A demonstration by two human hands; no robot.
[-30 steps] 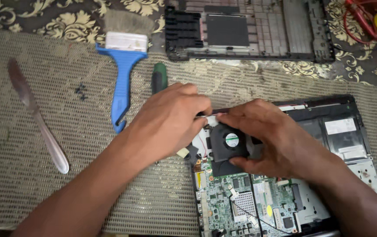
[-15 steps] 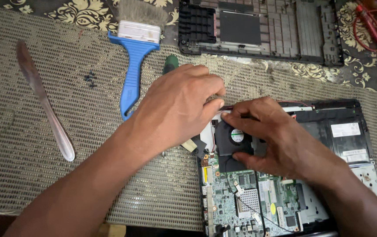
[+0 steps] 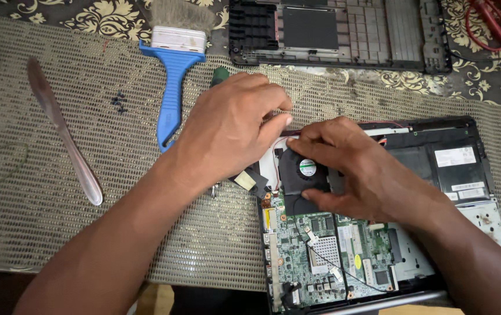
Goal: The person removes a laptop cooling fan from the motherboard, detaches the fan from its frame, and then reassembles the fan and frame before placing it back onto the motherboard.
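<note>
The black cooling fan (image 3: 303, 175) sits in the top left corner of the opened laptop base (image 3: 437, 175), right above its green motherboard (image 3: 320, 245). The right hand (image 3: 367, 175) pinches the fan, thumb on its lower edge, fingers curled over the top. The left hand (image 3: 230, 131) is half curled just left of the fan, thumb by the red wire (image 3: 275, 153); can't tell if it's gripping anything. Further left lie a blue brush (image 3: 174, 81), some tiny black screws (image 3: 118, 103) and a table knife (image 3: 64, 137).

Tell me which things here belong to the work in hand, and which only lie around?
In use:
left hand
right hand
cooling fan
opened laptop base

Lying about:
blue brush
table knife
small black screws
removed cover panel
</note>
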